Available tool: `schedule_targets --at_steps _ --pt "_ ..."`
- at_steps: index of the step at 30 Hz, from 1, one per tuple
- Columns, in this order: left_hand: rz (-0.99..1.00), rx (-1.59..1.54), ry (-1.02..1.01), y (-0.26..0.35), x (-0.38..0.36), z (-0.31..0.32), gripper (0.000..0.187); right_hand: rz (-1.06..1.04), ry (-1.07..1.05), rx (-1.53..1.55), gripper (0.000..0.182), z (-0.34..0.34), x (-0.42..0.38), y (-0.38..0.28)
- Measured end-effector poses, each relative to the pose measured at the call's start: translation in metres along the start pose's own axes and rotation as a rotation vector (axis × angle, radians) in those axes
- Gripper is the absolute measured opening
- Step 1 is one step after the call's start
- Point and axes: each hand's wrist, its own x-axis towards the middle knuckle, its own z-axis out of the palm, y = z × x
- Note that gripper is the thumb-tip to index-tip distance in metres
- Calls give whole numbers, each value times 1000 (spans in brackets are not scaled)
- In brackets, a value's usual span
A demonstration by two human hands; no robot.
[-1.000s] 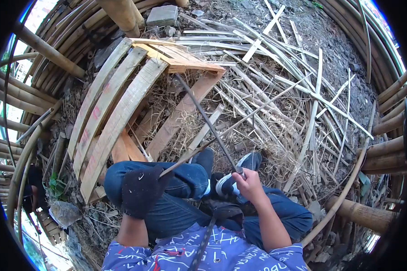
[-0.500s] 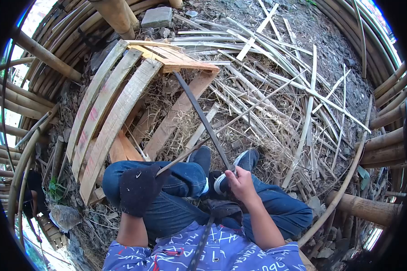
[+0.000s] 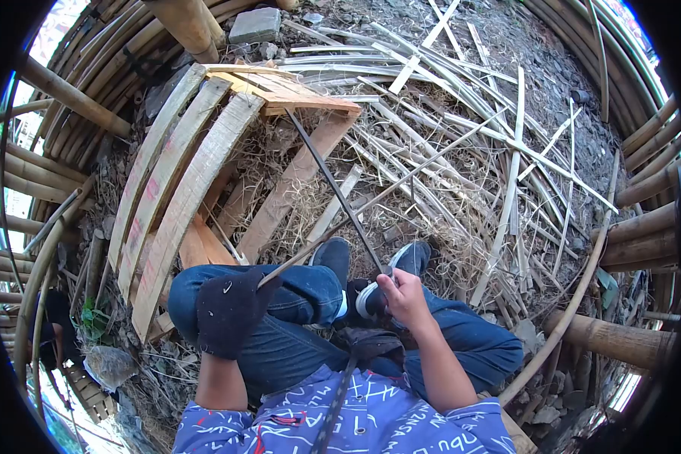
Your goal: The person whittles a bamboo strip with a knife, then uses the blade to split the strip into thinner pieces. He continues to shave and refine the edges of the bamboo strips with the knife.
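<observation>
My left hand (image 3: 231, 314) is covered by a dark cloth with a small white tick mark and is closed around a thin bamboo strip (image 3: 424, 168). The strip slants away to the upper right over the shavings. My right hand (image 3: 406, 296) grips the near end of a long, narrow dark blade (image 3: 327, 175), its thumb laid along it. The blade's far end meets the underside of the top board of a slatted wooden crate (image 3: 310, 102). Strip and blade cross in front of my shoes. The covered fingers are hidden.
Bamboo strips (image 3: 514, 189) and curled shavings (image 3: 461, 250) litter the ground ahead. Thick bamboo poles (image 3: 620, 338) stand on both sides. A grey block (image 3: 255, 26) lies behind the crate. My crossed legs (image 3: 303, 303) are under my hands.
The blade looks narrower now, turned more edge-on to me. Both hands keep their holds with only slight movement, and the view has shifted a little.
</observation>
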Motion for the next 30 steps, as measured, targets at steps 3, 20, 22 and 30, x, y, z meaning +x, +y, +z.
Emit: schedule_targets --at_steps 3,20,22,30 --pt "-5 11 19 0 -1 2 28 -65 63 -101 48 -8 4 12" --pt "-126 -91 -161 -3 1 5 26 -6 97 -260 42 -42 16 15" --pt "-56 -54 -71 -3 2 4 25 -14 281 -269 51 -64 35 31" --pt "-121 -80 -324 2 13 -8 27 164 734 -348 38 -132 38 125"
